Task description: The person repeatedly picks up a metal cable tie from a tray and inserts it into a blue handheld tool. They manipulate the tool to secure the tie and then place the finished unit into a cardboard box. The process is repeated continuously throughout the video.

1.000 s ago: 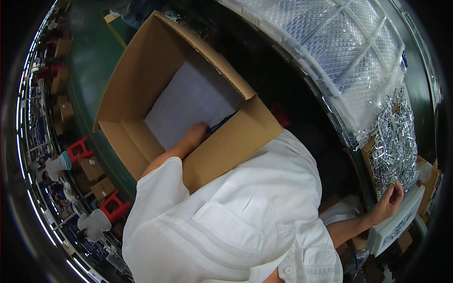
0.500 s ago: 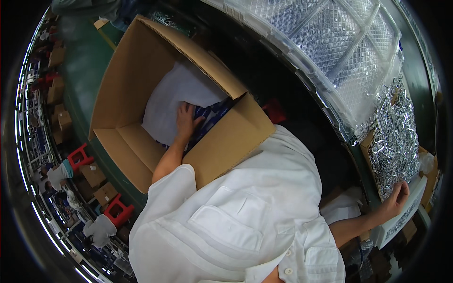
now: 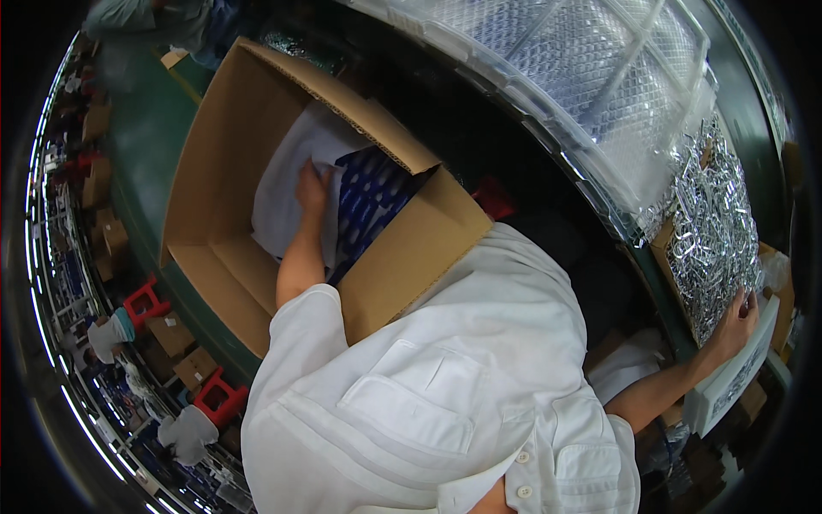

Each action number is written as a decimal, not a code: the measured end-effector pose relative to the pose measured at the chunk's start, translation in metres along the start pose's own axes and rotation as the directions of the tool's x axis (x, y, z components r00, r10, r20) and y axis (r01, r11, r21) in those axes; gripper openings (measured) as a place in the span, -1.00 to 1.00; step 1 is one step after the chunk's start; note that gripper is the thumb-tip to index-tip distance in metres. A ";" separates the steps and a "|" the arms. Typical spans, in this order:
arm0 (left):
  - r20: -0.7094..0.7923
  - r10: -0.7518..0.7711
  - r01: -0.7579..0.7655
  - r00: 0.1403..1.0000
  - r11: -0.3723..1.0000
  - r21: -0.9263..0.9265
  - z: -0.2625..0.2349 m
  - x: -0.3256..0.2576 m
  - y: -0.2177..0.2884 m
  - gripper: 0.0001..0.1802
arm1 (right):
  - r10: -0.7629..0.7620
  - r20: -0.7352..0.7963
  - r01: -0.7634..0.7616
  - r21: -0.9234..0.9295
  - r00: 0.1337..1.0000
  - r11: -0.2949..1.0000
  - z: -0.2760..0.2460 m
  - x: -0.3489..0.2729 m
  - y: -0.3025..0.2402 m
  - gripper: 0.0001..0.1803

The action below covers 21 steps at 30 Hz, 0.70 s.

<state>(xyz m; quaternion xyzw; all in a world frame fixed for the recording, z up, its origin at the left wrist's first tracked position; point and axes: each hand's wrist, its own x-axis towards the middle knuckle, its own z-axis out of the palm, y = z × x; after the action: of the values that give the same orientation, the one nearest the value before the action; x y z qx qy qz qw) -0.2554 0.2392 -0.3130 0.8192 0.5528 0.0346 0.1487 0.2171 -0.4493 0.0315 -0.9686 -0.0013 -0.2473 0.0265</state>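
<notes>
Inside an open cardboard box (image 3: 205, 154), my left hand (image 3: 313, 185) is closed on the edge of a thin white sheet (image 3: 289, 163). The folded-back sheet bares blue pieces (image 3: 370, 190) with pale marks, packed in the box below it. Far to the right, my right hand (image 3: 735, 327) has its fingers bent together at the near edge of a heap of shiny silver metal pieces (image 3: 712, 231). Whether a small piece is between those fingertips is too fine to see. A white slab-like block (image 3: 729, 377) with a dark-patterned face sits right below that hand.
A large clear plastic tray (image 3: 591, 86) with a grid-like surface lies on the bench at upper right. Red stools (image 3: 221, 397), cardboard cartons (image 3: 171, 332) and seated people (image 3: 187, 435) line the left side. Another person's clothing (image 3: 154, 26) shows at the top left.
My left hand has pulled the white sheet back toward the left, so more blue pieces show. My right hand has moved up to the silver heap.
</notes>
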 end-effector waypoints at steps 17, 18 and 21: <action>-0.280 0.576 -0.565 0.768 0.402 -0.720 -0.247 -0.157 0.234 -0.57 | -0.714 -0.045 0.132 0.989 0.699 0.066 -0.098 -0.176 -0.222 -0.12; -0.216 0.684 -0.537 0.697 0.298 -0.789 -0.245 -0.167 0.256 -0.54 | -0.721 -0.037 0.062 0.998 0.691 0.008 -0.095 -0.180 -0.228 -0.14; -0.067 0.960 -0.338 0.273 0.030 -0.941 -0.244 -0.183 0.335 -0.44 | -0.706 0.016 -0.124 0.987 0.708 -0.102 -0.093 -0.180 -0.218 -0.26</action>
<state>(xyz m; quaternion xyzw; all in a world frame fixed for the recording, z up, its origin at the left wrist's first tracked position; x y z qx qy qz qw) -0.0799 0.0067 0.0333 0.7445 -0.1272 0.0943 0.6485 0.0115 -0.2343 0.0377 -0.6365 -0.4164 0.1323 0.6356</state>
